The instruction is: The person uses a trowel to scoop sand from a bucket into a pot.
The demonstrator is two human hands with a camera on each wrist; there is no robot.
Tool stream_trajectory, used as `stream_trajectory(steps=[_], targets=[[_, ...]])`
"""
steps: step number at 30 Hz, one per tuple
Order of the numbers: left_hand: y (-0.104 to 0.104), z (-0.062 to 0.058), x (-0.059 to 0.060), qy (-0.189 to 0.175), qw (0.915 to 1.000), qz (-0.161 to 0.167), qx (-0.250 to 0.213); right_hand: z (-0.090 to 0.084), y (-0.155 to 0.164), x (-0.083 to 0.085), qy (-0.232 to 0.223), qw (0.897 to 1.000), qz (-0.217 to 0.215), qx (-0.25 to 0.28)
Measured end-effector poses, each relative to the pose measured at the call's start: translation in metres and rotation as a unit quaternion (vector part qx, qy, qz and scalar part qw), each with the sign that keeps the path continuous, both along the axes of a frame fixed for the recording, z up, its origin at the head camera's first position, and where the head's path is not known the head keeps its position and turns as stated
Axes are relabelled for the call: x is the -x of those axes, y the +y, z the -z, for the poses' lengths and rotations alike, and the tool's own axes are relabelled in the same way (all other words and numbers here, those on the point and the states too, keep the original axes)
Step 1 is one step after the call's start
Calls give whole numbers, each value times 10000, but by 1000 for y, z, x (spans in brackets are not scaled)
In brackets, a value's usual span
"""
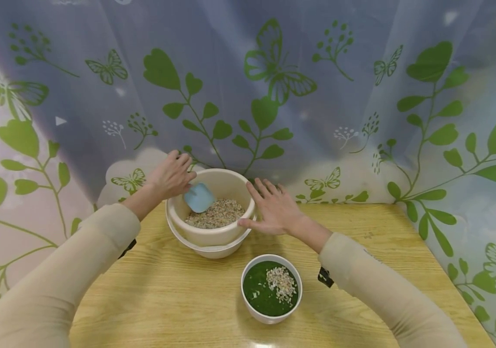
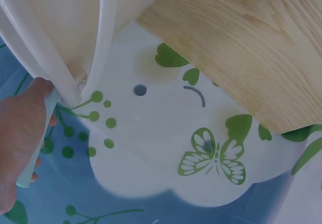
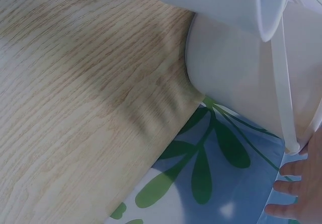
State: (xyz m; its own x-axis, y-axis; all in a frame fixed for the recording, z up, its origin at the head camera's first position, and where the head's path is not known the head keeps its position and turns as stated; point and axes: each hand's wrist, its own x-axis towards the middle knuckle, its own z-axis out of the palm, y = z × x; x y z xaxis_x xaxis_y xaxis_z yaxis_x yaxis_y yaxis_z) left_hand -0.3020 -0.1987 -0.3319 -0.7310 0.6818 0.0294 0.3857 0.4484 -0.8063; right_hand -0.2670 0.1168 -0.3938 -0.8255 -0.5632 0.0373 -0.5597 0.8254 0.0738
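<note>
A cream bucket (image 1: 213, 237) with a pale handle band slung around its outside holds loose mixed grain (image 1: 217, 216). My left hand (image 1: 173, 173), at the bucket's far left rim, grips a light blue scoop (image 1: 200, 197). The scoop's blade dips into the bucket over the grain. In the left wrist view, the fingers curl round the scoop's handle (image 2: 34, 151). My right hand (image 1: 275, 208) lies at the bucket's right rim, thumb and fingers spread. The right wrist view shows these fingertips (image 3: 284, 188) beside the bucket wall (image 3: 231, 73).
A white bowl (image 1: 298, 278), dark green within, stands nearer on the wooden table (image 1: 156, 290), with a small patch of pale grain on the green. Behind the table's back edge hangs a curtain (image 1: 226, 63) printed with green leaves and butterflies.
</note>
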Motion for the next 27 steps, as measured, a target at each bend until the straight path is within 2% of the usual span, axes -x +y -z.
stream_trajectory(steps=[9,19,27], targets=[[1,3,1,47,9994,-63,338,-1,0,0,-10,10000,-28,-12],[4,5,-1,68,9992,-6,399,-1,-1,0,-64,10000,-29,54],[6,9,-1,90,9985,194,511,0,0,0,-47,10000,-12,2]])
